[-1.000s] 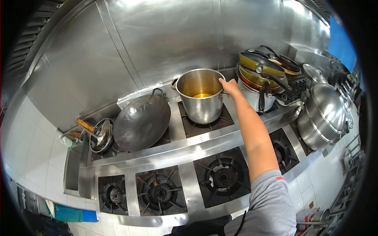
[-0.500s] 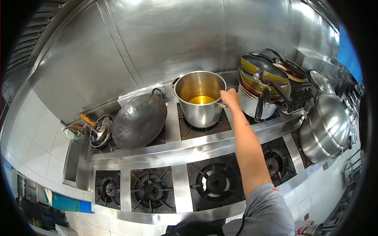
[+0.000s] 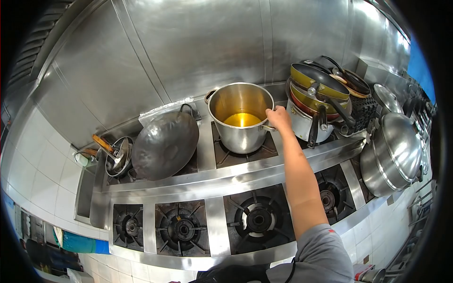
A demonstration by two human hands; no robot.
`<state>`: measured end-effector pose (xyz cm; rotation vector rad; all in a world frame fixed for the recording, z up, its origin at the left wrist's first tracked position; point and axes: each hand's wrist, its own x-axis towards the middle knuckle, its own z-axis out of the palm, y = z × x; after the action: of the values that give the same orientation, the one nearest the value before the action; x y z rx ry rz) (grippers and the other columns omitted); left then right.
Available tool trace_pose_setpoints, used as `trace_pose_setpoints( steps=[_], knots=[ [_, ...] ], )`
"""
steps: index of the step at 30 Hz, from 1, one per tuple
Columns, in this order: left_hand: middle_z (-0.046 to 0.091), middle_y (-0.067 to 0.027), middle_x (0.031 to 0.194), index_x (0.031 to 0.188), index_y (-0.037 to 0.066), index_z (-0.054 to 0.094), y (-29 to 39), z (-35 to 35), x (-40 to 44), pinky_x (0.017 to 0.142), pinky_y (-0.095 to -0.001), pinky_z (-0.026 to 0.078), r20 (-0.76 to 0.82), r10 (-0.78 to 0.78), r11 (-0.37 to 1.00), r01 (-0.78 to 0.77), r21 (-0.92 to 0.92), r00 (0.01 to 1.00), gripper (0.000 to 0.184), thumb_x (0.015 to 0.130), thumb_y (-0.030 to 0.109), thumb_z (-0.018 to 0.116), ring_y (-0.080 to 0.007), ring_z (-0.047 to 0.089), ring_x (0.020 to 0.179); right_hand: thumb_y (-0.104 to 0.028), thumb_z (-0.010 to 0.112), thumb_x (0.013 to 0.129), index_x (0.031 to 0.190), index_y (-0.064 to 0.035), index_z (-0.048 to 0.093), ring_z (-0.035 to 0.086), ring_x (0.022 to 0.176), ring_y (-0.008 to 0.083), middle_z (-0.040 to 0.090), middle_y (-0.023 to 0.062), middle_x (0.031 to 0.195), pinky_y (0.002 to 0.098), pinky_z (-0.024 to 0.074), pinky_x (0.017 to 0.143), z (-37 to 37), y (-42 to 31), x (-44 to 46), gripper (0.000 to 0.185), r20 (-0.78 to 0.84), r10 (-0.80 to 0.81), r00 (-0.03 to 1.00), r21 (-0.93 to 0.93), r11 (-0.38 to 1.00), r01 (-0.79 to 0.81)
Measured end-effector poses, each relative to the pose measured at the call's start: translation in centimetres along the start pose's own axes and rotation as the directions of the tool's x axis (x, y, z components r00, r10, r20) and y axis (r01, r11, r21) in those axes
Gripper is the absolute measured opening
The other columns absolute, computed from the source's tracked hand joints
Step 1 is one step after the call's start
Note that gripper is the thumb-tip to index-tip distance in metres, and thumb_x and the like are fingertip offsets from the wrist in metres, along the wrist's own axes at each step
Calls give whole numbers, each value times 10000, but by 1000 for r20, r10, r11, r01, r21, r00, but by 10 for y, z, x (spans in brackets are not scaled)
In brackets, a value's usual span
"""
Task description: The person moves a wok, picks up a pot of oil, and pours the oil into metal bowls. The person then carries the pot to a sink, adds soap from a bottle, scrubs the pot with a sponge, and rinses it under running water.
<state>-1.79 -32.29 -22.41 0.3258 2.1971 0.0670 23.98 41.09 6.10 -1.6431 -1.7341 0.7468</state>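
A tall steel pot (image 3: 243, 137) with yellow liquid in the bottom stands on a rear burner. My right hand (image 3: 279, 118) is closed at the pot's right side, by the rim and the side handle, its fingers wrapped round the pot's edge. The pot's other handle, at the left, is free. Left of the pot a dark wok (image 3: 165, 145) leans tilted, its underside facing out. On the right, green and red frying pans (image 3: 318, 80) are piled on a light pot (image 3: 309, 127). My left hand is out of view.
Front burners (image 3: 258, 220) line the stove's lower level. A large domed steel steamer (image 3: 394, 151) stands at the right end. A wire strainer and wooden-handled tools (image 3: 103, 143) lie at the left end. A steel wall (image 3: 207, 47) rises behind.
The camera view has shifted slightly. My right hand stays closed on the pot's right side, a little lower than at first. The pot remains on the same rear burner.
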Motion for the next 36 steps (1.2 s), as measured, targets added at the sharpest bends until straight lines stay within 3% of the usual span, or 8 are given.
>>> trace_pose_setpoints(
  steps=[10,13,15,17,18,22,27,36],
  knots=[
    [568,-233,1237,1247,22,566,-78,46,16,1014,-421,401,6,112,983,-112,146,994,627,774,430,613,-362,519,1179,-358,628,701,780,42,658,676,799,352,678,245,852,414,518,734,15,12,31,409,-40,-126,991,3,992,126],
    [562,-233,1255,1255,25,567,-111,68,32,1029,-422,393,39,315,884,-308,352,948,645,763,439,620,-366,510,1199,-265,732,753,719,-113,550,400,381,103,436,-17,564,278,414,428,4,9,16,239,407,118,906,670,636,-384],
    [628,-217,1151,1180,7,617,-138,86,51,981,-430,432,-108,636,745,-573,341,764,597,728,389,690,-366,574,1099,-279,728,783,779,-104,556,391,385,94,424,-20,565,271,412,428,7,10,-6,245,427,70,902,761,510,-400],
    [668,-143,933,1061,26,651,-91,48,14,778,-357,483,16,19,963,-14,-269,1000,348,833,289,641,-253,630,850,-323,719,824,829,-116,550,367,396,80,411,-35,591,260,410,457,13,14,-27,267,491,13,871,834,281,-474],
    [688,-106,824,1001,36,668,-24,1,-45,677,-321,509,75,-292,828,291,-478,953,239,886,239,617,-196,657,725,-353,713,837,820,-137,538,353,402,74,410,-47,615,256,410,487,16,13,-41,279,536,-1,844,828,199,-525],
    [676,-224,794,1058,-44,567,-39,-22,-30,577,-340,578,113,137,647,-3,-762,984,291,962,222,497,-277,672,611,-354,761,798,723,-139,439,302,378,83,284,-64,488,253,413,480,25,-3,-99,394,638,98,764,770,-64,-635],
    [658,-139,730,975,-39,581,29,-70,-30,543,-275,520,-94,392,596,-330,-732,915,273,964,231,544,-163,620,571,-302,715,811,662,-173,403,241,368,84,242,-62,485,261,378,463,13,6,-152,369,560,147,815,826,-26,-563],
    [612,-35,748,1018,2,580,295,-152,-113,591,-238,470,-123,889,362,-842,-400,441,282,987,272,508,-78,548,610,-263,677,821,715,-171,431,218,357,78,254,-68,469,264,317,431,-14,36,-221,283,541,150,828,821,119,-558]
  ],
)
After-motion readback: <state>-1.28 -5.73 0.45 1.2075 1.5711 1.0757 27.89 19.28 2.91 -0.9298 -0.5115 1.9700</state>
